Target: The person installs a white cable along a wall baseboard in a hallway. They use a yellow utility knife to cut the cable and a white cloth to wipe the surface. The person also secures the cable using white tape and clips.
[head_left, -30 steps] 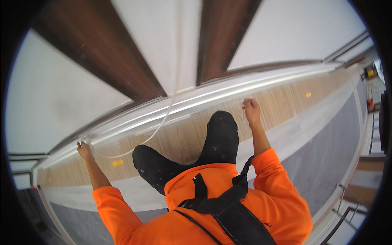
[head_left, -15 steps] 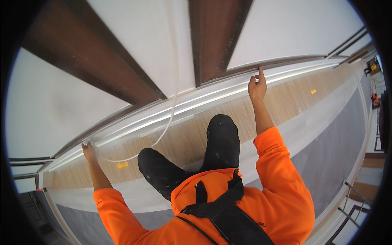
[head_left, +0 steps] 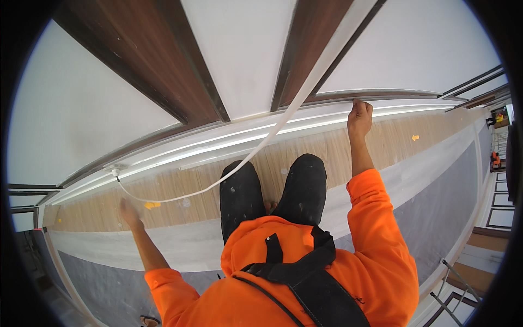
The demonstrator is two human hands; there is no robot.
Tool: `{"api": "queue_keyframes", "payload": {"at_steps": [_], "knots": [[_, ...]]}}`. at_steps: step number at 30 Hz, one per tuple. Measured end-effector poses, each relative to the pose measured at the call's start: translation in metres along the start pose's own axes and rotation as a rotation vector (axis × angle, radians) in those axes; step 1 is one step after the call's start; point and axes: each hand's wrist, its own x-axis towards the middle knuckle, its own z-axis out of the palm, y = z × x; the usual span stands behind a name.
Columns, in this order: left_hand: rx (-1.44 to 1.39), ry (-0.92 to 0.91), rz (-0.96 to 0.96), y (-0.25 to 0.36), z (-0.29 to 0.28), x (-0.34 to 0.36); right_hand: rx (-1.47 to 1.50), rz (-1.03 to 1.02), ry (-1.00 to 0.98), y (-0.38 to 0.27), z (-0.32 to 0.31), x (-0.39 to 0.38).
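Observation:
My left hand (head_left: 131,213), smeared by motion, hangs over the wood-look floor (head_left: 256,174) and touches nothing I can make out. Beyond it a white plug (head_left: 113,170) sits at the white skirting (head_left: 218,144) along the wall's foot. From that plug a white cable (head_left: 188,195) loops low to the right, then rises across the view. My right hand (head_left: 359,119) is closed, its curled fingers at the top edge of the skirting, against the lower rail of the dark brown wall trim (head_left: 392,98). Whatever those fingers hold, if anything, is hidden.
My black-clad knees (head_left: 298,185) are bent close to the skirting. Small yellow arrow markers (head_left: 152,205) lie on the floor. A pale strip (head_left: 190,240) borders a grey floor covering (head_left: 430,201). Metal legs (head_left: 455,283) stand at lower right, and a person in orange (head_left: 495,159) is far right.
My left hand has come away from the skirting and back over the floor, leaving the plug in view. The right hand's pointing index finger has curled in. The cable's upper part has swung right.

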Motion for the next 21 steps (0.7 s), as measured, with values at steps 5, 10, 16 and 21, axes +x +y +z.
{"api": "queue_keyframes", "payload": {"at_steps": [5, 10, 16, 21], "knots": [[-0.183, -0.177, -0.204, -0.025, 0.013, -0.069, 0.012, 0.042, -0.166, -0.011, -0.012, 0.005], [-0.032, -0.594, -0.189, -0.010, 0.054, -0.133, -0.002, 0.119, -0.286, -0.003, -0.011, -0.013], [0.104, -0.867, -0.194, 0.010, 0.094, -0.162, 0.192, 0.124, -0.022, 0.000, -0.004, -0.012], [0.074, -0.878, -0.142, 0.024, 0.107, -0.171, 0.151, 0.123, -0.021, -0.007, -0.006, 0.004]]}}
